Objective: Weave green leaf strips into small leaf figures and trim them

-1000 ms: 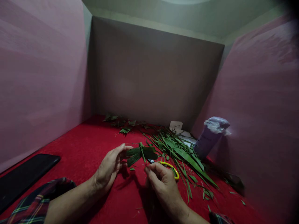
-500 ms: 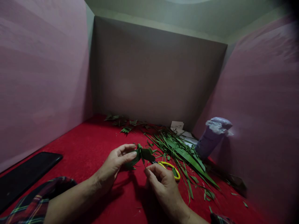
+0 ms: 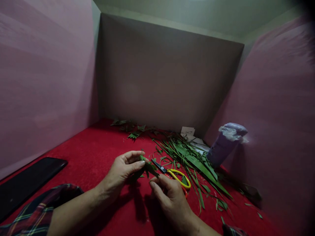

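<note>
Between the thumb and fingers of my left hand point(image 3: 126, 167) is a folded green leaf piece point(image 3: 149, 167), its pointed flaps spreading to the right. My right hand point(image 3: 169, 195) is just below and to the right, thumb and forefinger pinched on a thin strand point(image 3: 148, 176) that hangs from the leaf piece. The strand is narrow and partly hidden by the fingertips. Scissors point(image 3: 176, 175) with yellow and red handles lie just behind my right hand, blades pointing left; the hand hides part of the red handle.
Long green leaves and cut strips point(image 3: 194, 160) are heaped at right on the red cloth point(image 3: 93, 144). Leaf scraps point(image 3: 134, 134) lie along the back. A purple plastic-wrapped bundle point(image 3: 225, 144) leans near the right wall. White papers point(image 3: 188, 131) stand behind. A black phone-like slab point(image 3: 29, 183) lies left.
The leaf piece has turned and tilted down toward my right hand, which has shifted slightly left. More of the scissors, blades included, now shows. The view has shifted a little.
</note>
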`<state>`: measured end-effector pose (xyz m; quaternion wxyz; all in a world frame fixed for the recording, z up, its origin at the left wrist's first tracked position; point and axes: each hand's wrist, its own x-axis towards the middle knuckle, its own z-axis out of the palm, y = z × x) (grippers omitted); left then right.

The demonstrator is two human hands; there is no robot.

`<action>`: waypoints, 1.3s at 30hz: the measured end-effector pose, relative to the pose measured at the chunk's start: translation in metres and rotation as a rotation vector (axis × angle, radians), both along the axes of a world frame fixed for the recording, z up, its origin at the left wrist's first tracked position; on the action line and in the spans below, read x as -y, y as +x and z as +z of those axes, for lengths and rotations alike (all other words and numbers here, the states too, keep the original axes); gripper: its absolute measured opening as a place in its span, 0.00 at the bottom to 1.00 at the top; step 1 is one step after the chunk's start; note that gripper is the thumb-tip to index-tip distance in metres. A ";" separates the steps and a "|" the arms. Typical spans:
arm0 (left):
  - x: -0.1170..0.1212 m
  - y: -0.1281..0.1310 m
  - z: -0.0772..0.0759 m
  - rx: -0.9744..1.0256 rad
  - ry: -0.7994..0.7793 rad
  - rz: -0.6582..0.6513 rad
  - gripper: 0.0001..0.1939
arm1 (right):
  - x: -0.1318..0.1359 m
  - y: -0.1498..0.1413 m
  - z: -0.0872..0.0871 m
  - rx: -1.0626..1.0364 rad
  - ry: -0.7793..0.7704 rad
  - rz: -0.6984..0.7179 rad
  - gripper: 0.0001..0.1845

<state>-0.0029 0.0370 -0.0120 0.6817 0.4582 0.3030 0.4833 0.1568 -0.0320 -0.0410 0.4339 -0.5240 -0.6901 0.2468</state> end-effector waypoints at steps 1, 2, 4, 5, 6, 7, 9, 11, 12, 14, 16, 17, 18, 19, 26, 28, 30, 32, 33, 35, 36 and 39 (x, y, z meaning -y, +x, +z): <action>0.000 0.001 0.000 0.015 0.015 0.007 0.19 | 0.000 0.000 0.000 -0.009 0.013 -0.004 0.12; 0.000 0.001 -0.001 0.026 0.026 0.017 0.19 | 0.000 0.000 0.001 -0.015 0.025 -0.010 0.12; 0.000 0.002 -0.003 0.029 0.035 0.027 0.17 | -0.001 0.000 0.002 -0.005 0.048 -0.020 0.11; 0.000 0.002 -0.004 0.023 0.035 0.025 0.16 | -0.002 0.000 0.003 0.008 0.061 -0.022 0.11; 0.000 0.002 -0.004 0.014 0.035 0.018 0.14 | -0.002 0.000 0.003 0.024 0.075 -0.026 0.11; 0.001 0.002 -0.004 0.004 0.035 0.010 0.14 | -0.002 0.000 0.003 0.040 0.088 -0.031 0.11; 0.003 0.002 -0.002 -0.012 0.038 0.004 0.13 | -0.001 -0.002 0.004 0.067 0.109 -0.042 0.12; 0.006 0.002 0.001 -0.017 0.047 0.010 0.13 | 0.000 -0.002 0.003 0.089 0.124 -0.051 0.13; 0.007 0.002 0.002 -0.016 0.053 0.014 0.13 | 0.001 -0.002 0.004 0.102 0.133 -0.057 0.14; 0.010 0.002 0.006 -0.018 0.068 0.023 0.13 | 0.002 0.001 0.006 0.130 0.176 -0.075 0.13; 0.012 0.002 0.008 -0.031 0.089 0.047 0.13 | -0.001 0.009 0.012 0.177 0.243 -0.114 0.12; 0.011 0.002 0.009 -0.037 0.101 0.065 0.13 | -0.003 0.015 0.016 0.217 0.284 -0.152 0.13; 0.010 0.001 0.010 -0.040 0.117 0.085 0.13 | -0.006 0.023 0.020 0.295 0.303 -0.193 0.14; 0.009 0.000 0.011 -0.041 0.133 0.107 0.14 | -0.010 0.031 0.025 0.402 0.308 -0.233 0.15; 0.005 -0.007 0.029 -0.061 0.283 0.267 0.17 | -0.022 0.074 0.043 0.600 0.110 -0.215 0.06; 0.007 -0.010 0.033 -0.057 0.343 0.313 0.16 | -0.020 0.075 0.043 0.637 0.040 -0.156 0.04; 0.009 -0.013 0.036 -0.067 0.415 0.364 0.15 | -0.017 0.073 0.041 0.657 -0.021 -0.115 0.04; 0.010 -0.017 0.039 -0.107 0.504 0.436 0.15 | -0.015 0.072 0.041 0.663 -0.067 -0.073 0.02; 0.010 -0.019 0.041 -0.138 0.558 0.487 0.15 | -0.015 0.071 0.041 0.663 -0.085 -0.056 0.02; 0.010 -0.024 0.044 -0.229 0.704 0.638 0.16 | -0.014 0.069 0.041 0.661 -0.105 -0.039 0.06; 0.010 -0.028 0.046 -0.291 0.809 0.734 0.17 | -0.013 0.068 0.040 0.658 -0.109 -0.043 0.08; 0.005 -0.036 0.048 -0.508 1.268 0.971 0.23 | -0.012 0.063 0.040 0.638 -0.098 -0.090 0.10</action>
